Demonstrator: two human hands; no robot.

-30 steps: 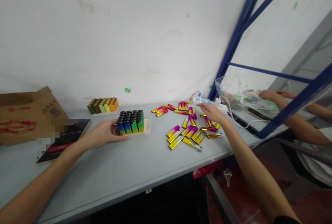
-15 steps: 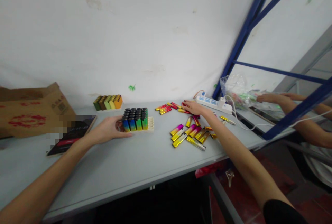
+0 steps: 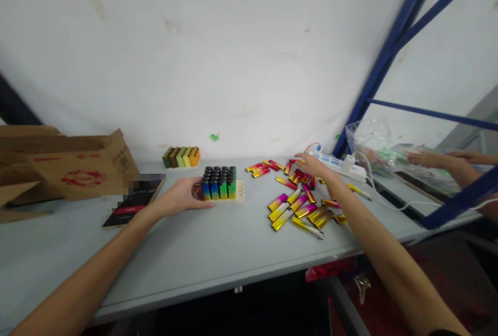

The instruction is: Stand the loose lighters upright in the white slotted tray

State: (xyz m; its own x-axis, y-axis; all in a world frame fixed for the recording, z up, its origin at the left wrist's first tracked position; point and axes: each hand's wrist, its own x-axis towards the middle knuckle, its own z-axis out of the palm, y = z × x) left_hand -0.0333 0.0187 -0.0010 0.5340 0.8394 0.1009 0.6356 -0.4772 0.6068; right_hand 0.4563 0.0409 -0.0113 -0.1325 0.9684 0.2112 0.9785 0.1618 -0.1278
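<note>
Several lighters with black tops and blue-to-green bodies (image 3: 219,189) stand upright in rows in a white tray (image 3: 240,191), whose right end has bare slots. My left hand (image 3: 187,194) is closed round the tray's left end, thumb along the front and the other fingers behind. To the right, loose lighters in yellow and magenta (image 3: 299,203) lie scattered on the table. My right hand (image 3: 312,165) reaches over the far side of this pile, fingers stretched out just above some red lighters (image 3: 301,176). Its palm side is hidden.
Behind stands a second block of green, yellow and orange lighters (image 3: 181,157). A cardboard box (image 3: 78,170) and a dark tablet-like device (image 3: 134,201) are at left. A white power strip (image 3: 338,165), a blue metal frame (image 3: 373,87) and another person's hand (image 3: 426,158) are at right.
The view has shifted left, so everything sits further right. My right hand has moved over the pile, and more red lighters show beneath it. My left hand stays at the tray.
</note>
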